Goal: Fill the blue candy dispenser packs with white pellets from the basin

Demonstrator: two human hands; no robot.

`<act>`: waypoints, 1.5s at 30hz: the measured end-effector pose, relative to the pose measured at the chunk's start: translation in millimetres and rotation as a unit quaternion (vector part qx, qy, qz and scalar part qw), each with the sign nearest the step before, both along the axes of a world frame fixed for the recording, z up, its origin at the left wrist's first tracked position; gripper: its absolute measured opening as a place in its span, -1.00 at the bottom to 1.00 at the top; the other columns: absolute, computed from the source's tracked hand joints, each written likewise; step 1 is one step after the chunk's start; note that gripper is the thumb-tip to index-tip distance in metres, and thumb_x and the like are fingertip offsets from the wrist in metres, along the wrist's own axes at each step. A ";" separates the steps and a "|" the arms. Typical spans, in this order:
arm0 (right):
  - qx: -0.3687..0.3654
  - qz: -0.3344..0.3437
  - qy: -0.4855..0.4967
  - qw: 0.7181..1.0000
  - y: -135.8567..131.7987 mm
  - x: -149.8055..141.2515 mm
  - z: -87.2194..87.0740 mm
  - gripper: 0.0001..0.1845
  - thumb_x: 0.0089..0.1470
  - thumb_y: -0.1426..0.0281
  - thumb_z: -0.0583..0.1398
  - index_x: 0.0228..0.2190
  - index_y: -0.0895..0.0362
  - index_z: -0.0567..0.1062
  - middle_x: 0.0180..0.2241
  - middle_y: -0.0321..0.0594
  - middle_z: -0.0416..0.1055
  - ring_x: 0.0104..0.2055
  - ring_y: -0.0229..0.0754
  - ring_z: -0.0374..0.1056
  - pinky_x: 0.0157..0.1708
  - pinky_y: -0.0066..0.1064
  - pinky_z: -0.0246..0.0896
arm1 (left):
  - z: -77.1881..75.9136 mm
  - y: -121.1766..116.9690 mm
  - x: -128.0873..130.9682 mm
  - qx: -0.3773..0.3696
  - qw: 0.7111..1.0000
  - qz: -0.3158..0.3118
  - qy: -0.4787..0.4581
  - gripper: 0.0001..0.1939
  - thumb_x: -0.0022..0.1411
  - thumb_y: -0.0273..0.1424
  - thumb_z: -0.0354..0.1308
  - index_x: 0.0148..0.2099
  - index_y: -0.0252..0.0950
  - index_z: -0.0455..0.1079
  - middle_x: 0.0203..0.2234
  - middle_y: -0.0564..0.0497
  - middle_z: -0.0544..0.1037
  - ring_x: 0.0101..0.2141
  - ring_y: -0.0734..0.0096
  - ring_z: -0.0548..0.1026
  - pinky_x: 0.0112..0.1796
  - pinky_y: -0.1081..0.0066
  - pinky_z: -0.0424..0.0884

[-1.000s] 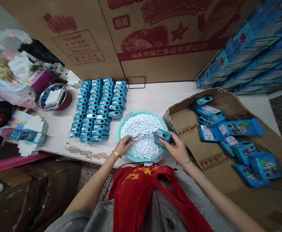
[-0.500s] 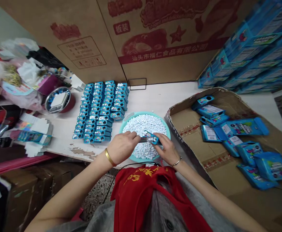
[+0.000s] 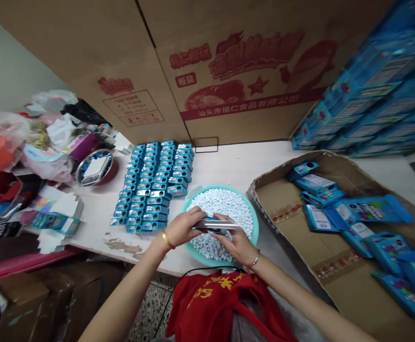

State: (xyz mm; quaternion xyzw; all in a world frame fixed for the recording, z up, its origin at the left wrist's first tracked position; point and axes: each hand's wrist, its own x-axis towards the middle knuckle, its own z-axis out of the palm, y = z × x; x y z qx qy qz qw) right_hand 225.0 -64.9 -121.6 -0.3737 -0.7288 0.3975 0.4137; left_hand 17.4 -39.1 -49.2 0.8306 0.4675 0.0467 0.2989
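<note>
Left hand [image 3: 181, 229] and right hand [image 3: 235, 241] closed on a small blue tin [image 3: 211, 225]; fingers [image 3: 194, 219] curled tight around its edges, none spread open. The tin sits just above the teal basin [image 3: 254, 231], over its heap of white candies [image 3: 220, 204]. Step in hand, as I judge it: working the tin closed by hand. Next move calls for firm, even pressure, tin kept over the basin. Rows of tins [image 3: 150, 190] stand on the bench [image 3: 229, 166], left of the basin.
</note>
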 end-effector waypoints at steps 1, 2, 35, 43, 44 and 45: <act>0.016 -0.009 -0.011 1.000 7.1 0.8 3.1 -0.47 0.17 0.27 0.13 0.16 0.06 0.23 0.06 -0.07 0.38 0.11 -0.06 0.31 0.08 -0.17 0.30 | 0.8 5.1 -10.6 0.016 1.000 0.019 -0.005 -0.71 0.22 -0.33 0.13 -0.02 -0.28 0.31 -0.20 -0.07 0.43 -0.18 0.34 0.44 -0.17 0.39 0.39; 0.032 -0.028 -0.025 0.999 16.2 5.3 4.6 -0.45 0.18 0.27 0.13 0.18 0.07 0.20 0.09 -0.05 0.34 0.15 -0.05 0.27 0.11 -0.15 0.25 | 1.8 10.9 -24.0 0.039 0.998 0.047 -0.007 -0.71 0.22 -0.31 0.13 -0.03 -0.28 0.31 -0.20 -0.08 0.44 -0.17 0.32 0.43 -0.16 0.38 0.38; -0.168 -0.516 -0.289 0.789 229.1 220.8 -132.9 0.02 -0.24 -0.19 0.23 0.08 0.22 0.20 -0.07 0.21 0.39 -0.03 0.27 0.32 -0.01 0.16 0.11 | -188.4 266.4 86.0 -0.149 0.960 0.105 0.211 -0.55 -0.02 -0.21 0.27 -0.10 -0.35 0.41 -0.18 -0.20 0.56 -0.16 0.14 0.51 -0.23 0.39 0.37; -0.072 -0.450 -0.147 0.878 219.1 223.2 -139.6 -0.11 -0.30 0.09 0.37 0.02 0.14 0.18 -0.09 -0.03 0.34 -0.09 0.02 0.33 -0.03 -0.03 0.25 | -196.3 267.3 98.0 -0.161 0.961 0.102 0.200 -0.78 -0.04 -0.58 0.16 -0.28 -0.30 0.47 -0.27 -0.10 0.58 -0.19 0.21 0.51 -0.17 0.40 0.38; -0.054 -0.456 -0.123 0.880 215.0 219.0 -131.1 -0.14 -0.29 0.12 0.37 0.00 0.13 0.19 -0.09 -0.05 0.32 -0.07 0.01 0.32 -0.02 -0.03 0.24 | -191.5 268.1 95.9 -0.158 0.962 0.112 0.191 -0.80 -0.04 -0.58 0.15 -0.30 -0.30 0.46 -0.30 -0.09 0.57 -0.21 0.22 0.51 -0.18 0.40 0.38; -0.037 -0.465 -0.094 0.879 209.2 213.5 -119.6 -0.17 -0.28 0.13 0.37 -0.01 0.12 0.19 -0.08 -0.06 0.30 -0.06 0.00 0.31 -0.01 -0.04 0.24 | -184.8 268.1 93.2 -0.152 0.964 0.124 0.180 -0.82 -0.03 -0.56 0.15 -0.31 -0.31 0.46 -0.32 -0.08 0.57 -0.22 0.23 0.51 -0.20 0.40 0.38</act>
